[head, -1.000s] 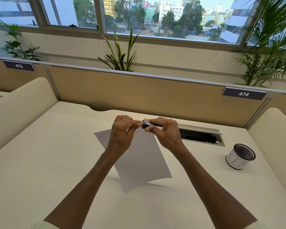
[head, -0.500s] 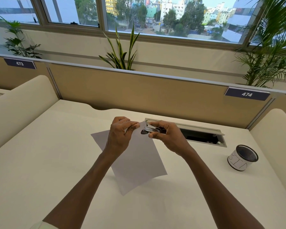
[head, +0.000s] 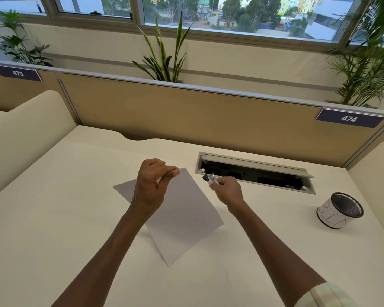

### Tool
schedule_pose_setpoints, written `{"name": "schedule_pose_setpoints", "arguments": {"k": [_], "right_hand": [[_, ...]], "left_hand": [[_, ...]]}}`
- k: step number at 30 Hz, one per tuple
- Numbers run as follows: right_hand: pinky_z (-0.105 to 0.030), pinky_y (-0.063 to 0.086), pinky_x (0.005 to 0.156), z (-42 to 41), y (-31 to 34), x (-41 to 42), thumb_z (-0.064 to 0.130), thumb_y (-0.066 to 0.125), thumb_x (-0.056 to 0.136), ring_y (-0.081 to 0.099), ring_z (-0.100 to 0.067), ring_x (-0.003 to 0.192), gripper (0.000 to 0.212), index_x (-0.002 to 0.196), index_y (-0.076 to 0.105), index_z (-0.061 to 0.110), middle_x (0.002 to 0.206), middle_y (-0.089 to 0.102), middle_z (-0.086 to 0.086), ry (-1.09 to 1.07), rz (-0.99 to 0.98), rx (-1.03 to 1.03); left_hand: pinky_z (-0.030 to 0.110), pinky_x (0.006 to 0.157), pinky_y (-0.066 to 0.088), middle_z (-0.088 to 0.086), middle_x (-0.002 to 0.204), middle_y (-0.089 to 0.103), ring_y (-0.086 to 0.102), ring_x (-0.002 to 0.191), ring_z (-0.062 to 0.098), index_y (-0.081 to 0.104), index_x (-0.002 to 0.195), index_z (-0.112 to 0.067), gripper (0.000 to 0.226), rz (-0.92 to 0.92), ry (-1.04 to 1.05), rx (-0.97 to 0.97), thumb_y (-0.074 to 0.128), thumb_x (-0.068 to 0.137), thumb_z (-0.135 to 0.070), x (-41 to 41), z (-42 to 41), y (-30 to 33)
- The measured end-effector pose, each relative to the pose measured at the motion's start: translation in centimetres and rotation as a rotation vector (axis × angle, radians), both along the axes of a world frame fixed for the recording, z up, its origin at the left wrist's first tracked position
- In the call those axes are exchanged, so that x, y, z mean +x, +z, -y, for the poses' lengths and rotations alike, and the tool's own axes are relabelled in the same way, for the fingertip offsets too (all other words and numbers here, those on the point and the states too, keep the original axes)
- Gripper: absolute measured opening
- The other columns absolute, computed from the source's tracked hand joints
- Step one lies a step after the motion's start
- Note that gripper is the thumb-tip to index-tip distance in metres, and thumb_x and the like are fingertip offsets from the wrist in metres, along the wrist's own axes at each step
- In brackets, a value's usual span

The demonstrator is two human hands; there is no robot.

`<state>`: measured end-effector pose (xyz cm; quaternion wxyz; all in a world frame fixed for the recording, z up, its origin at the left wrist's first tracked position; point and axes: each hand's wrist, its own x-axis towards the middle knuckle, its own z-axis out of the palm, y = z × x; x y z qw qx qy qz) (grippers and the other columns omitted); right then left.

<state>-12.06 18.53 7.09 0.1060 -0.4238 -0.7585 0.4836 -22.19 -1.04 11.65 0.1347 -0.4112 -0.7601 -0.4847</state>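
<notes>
A white sheet of paper (head: 182, 213) hangs tilted above the cream desk (head: 53, 218), its lower corner close to the desk top. My left hand (head: 152, 185) pinches the paper's top corner between thumb and fingers. My right hand (head: 227, 189) grips a small black and silver stapler (head: 210, 178), which points left and sits a short way right of the paper's upper edge, apart from it.
An open cable tray slot (head: 255, 171) is cut into the desk behind my right hand. A round mesh pen cup (head: 340, 210) lies on its side at the right. Padded partitions flank the desk, and a beige divider (head: 186, 116) with plants behind closes the back.
My right hand has drawn the stapler away from the paper's corner to the right. The left hand keeps its pinch on the paper. The camera has tilted down slightly.
</notes>
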Motion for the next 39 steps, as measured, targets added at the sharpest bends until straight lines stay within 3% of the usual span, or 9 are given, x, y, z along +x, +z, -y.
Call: {"name": "schedule_pose_setpoints", "arguments": {"k": [5, 12, 19, 23, 27, 30, 33, 36, 39], "right_hand": [[-0.025, 0.032, 0.048, -0.1, -3.2, -2.5, 0.023, 0.075, 0.065, 0.054, -0.021, 0.056, 0.025, 0.07, 0.062, 0.002, 0.06, 0.056, -0.004, -0.004, 0.203, 0.122], [-0.026, 0.032, 0.048, 0.2, -5.2, -7.0, 0.021, 0.077, 0.07, 0.057, -0.028, 0.067, 0.038, 0.06, 0.042, 0.011, 0.065, 0.053, -0.003, 0.084, 0.292, 0.198], [-0.027, 0.039, 0.066, 1.1, -7.1, -9.5, 0.024, 0.069, 0.083, 0.067, -0.033, 0.095, 0.028, 0.094, 0.064, -0.002, 0.101, 0.071, -0.018, 0.121, 0.351, 0.263], [-0.029, 0.044, 0.072, 1.2, -7.3, -9.9, 0.024, 0.066, 0.086, 0.066, -0.032, 0.1, 0.03, 0.1, 0.063, -0.002, 0.106, 0.069, -0.018, 0.133, 0.41, 0.288], [-0.032, 0.048, 0.076, 1.0, -6.8, -9.3, 0.029, 0.067, 0.085, 0.064, -0.034, 0.102, 0.035, 0.101, 0.062, -0.002, 0.107, 0.068, -0.017, 0.156, 0.422, 0.286], [-0.031, 0.048, 0.067, 0.5, -5.2, -8.3, 0.054, 0.066, 0.081, 0.068, -0.032, 0.088, 0.05, 0.08, 0.06, 0.004, 0.09, 0.071, -0.012, 0.079, 0.341, 0.264], [-0.036, 0.054, 0.07, -0.2, -1.5, -5.7, 0.065, 0.056, 0.083, 0.07, -0.021, 0.069, 0.069, 0.075, 0.069, -0.002, 0.071, 0.074, -0.008, 0.156, 0.011, 0.046], [-0.035, 0.054, 0.08, 0.1, 3.2, -1.4, 0.064, 0.044, 0.084, 0.072, -0.019, 0.089, 0.065, 0.1, 0.074, 0.008, 0.094, 0.076, -0.006, 0.359, -0.252, -0.253], [-0.039, 0.055, 0.086, 1.5, 6.4, 2.9, 0.048, 0.053, 0.083, 0.07, -0.027, 0.097, 0.047, 0.108, 0.07, 0.011, 0.104, 0.073, -0.01, 0.508, -0.361, -0.211]], "left_hand": [[0.017, 0.084, 0.041, -0.003, 0.084, 0.07, 0.048, 0.097, 0.015, 0.075, 0.092, -0.009, 0.035, 0.04, -0.039, 0.006, 0.054, 0.091, -0.037, -0.8, 0.3, -0.8], [0.018, 0.087, 0.041, -0.015, 0.086, 0.067, 0.048, 0.101, 0.016, 0.075, 0.09, -0.009, 0.027, 0.073, -0.06, 0.004, 0.056, 0.089, -0.028, -1.8, 0.0, -1.1], [0.019, 0.086, 0.041, -0.012, 0.085, 0.068, 0.048, 0.102, 0.012, 0.076, 0.09, -0.008, 0.03, 0.086, -0.075, -0.017, 0.056, 0.09, -0.031, -2.6, -0.3, -2.1], [0.021, 0.085, 0.043, -0.01, 0.086, 0.068, 0.048, 0.102, 0.013, 0.076, 0.091, -0.007, 0.04, 0.106, -0.069, -0.024, 0.052, 0.092, -0.04, -2.8, -0.3, -2.5], [0.023, 0.085, 0.043, -0.01, 0.084, 0.068, 0.049, 0.101, 0.016, 0.076, 0.09, -0.008, 0.028, 0.095, -0.072, -0.019, 0.057, 0.089, -0.029, -2.7, -0.7, -2.5], [0.022, 0.085, 0.043, -0.003, 0.083, 0.071, 0.05, 0.101, 0.017, 0.076, 0.092, -0.009, 0.029, 0.077, -0.07, -0.03, 0.056, 0.089, -0.03, -2.5, -0.8, -2.2], [0.019, 0.084, 0.041, 0.001, 0.083, 0.072, 0.051, 0.101, 0.019, 0.076, 0.094, -0.009, 0.03, 0.063, -0.074, -0.049, 0.057, 0.09, -0.032, -2.1, -1.1, -1.6], [0.024, 0.082, 0.043, 0.002, 0.083, 0.072, 0.051, 0.099, 0.017, 0.075, 0.095, -0.01, 0.027, 0.035, -0.069, -0.065, 0.059, 0.089, -0.03, -1.2, -1.7, -0.6], [0.031, 0.078, 0.046, 0.002, 0.085, 0.071, 0.051, 0.096, 0.016, 0.075, 0.096, -0.01, 0.026, 0.005, -0.064, -0.068, 0.06, 0.09, -0.03, 0.3, -2.2, 1.2]]}}
